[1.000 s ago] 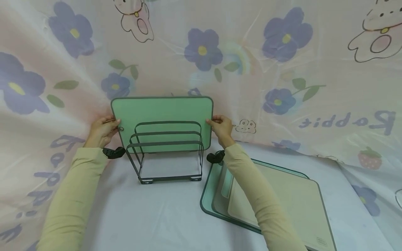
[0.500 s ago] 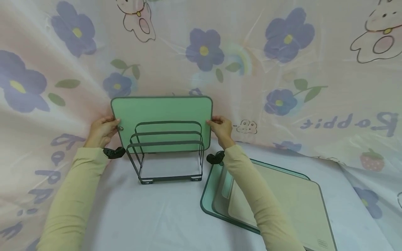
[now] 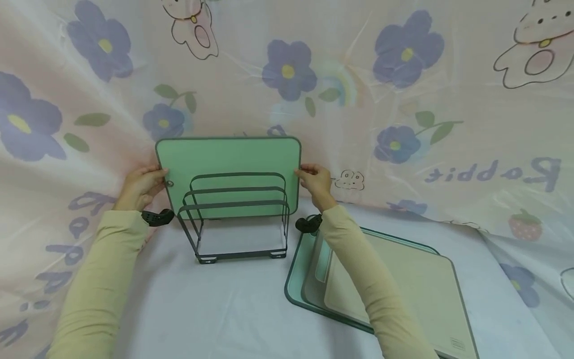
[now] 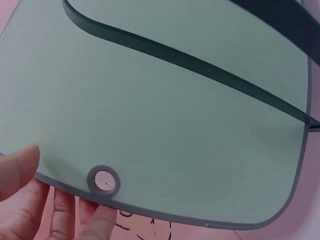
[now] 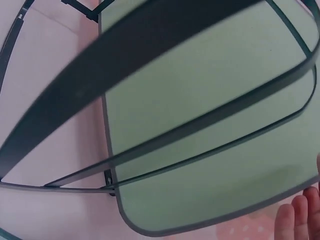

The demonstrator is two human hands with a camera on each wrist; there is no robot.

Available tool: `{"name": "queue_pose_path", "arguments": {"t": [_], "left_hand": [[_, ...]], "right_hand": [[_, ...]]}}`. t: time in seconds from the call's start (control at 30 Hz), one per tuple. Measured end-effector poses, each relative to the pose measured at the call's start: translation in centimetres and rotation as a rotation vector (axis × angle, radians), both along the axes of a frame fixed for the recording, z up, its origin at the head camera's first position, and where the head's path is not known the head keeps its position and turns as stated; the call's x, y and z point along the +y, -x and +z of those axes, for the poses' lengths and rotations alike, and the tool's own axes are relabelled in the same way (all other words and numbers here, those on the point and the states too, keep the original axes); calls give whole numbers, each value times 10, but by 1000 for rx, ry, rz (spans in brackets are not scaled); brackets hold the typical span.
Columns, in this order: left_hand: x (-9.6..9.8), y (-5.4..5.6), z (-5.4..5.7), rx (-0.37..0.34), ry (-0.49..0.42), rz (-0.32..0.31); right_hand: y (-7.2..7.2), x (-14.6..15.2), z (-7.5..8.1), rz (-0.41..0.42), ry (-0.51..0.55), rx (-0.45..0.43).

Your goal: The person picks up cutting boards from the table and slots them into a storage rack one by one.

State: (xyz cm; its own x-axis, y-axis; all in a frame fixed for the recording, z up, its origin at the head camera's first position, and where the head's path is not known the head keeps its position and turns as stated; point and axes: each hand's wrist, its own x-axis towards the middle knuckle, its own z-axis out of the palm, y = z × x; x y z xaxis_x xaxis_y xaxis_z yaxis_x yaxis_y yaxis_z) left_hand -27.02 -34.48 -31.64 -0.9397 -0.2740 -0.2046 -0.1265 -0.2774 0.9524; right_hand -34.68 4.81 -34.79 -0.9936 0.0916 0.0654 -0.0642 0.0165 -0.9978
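Note:
A green cutting board (image 3: 228, 155) with a grey rim and a small hanging hole stands upright in the rear slot of a black metal rack (image 3: 237, 205). At its left edge my left hand (image 3: 142, 185) holds it loosely, thumb in front and fingers behind, near the hole. My right hand (image 3: 317, 183) is at the opposite edge, thumb tip overlapping the front. In the left wrist view the thumb (image 4: 19, 170) lies over the board's face, casting a shadow. The right wrist view catches only some fingertips (image 5: 300, 212) along the rim; most of that hand is out of frame.
To the right, a beige board (image 3: 403, 284), a grey board (image 3: 313, 286) and a larger teal board (image 3: 293, 289) lie stacked on the white tabletop (image 3: 215, 314). A patterned curtain (image 3: 242, 99) hangs close behind the rack. My right forearm passes over the stack.
Both hands have shifted very slightly outward along the board's edges. The board stays in the rack's rear slot, and the whole view has drifted a little.

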Motion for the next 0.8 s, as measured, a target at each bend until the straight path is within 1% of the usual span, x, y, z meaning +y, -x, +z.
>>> {"name": "queue_pose_path", "arguments": {"t": [0.1,0.17,0.27,0.33,0.47,0.53,0.63,0.7,0.77,0.8], "left_hand": [[0,1,1,-7,25,-2],[0,1,2,-5,30,-15],[1,0,4,15,7,-10],[1,-1,6,32,-6,21],[1,-4,12,50,-3,109],[0,-7,16,49,-5,127],[0,-12,21,72,-20,122],[1,-15,25,96,-28,103],[2,-18,28,118,-15,76],[4,-20,30,124,5,64]], "right_hand": [[-1,3,3,10,-3,-9],[-2,5,4,18,4,-6],[-4,9,7,31,23,6],[-6,10,9,38,32,10],[-8,13,14,53,45,13],[-9,13,16,63,55,17],[-11,15,21,69,65,34],[-12,17,23,70,71,43],[-13,21,25,69,72,49],[-14,23,26,71,67,50]]}}
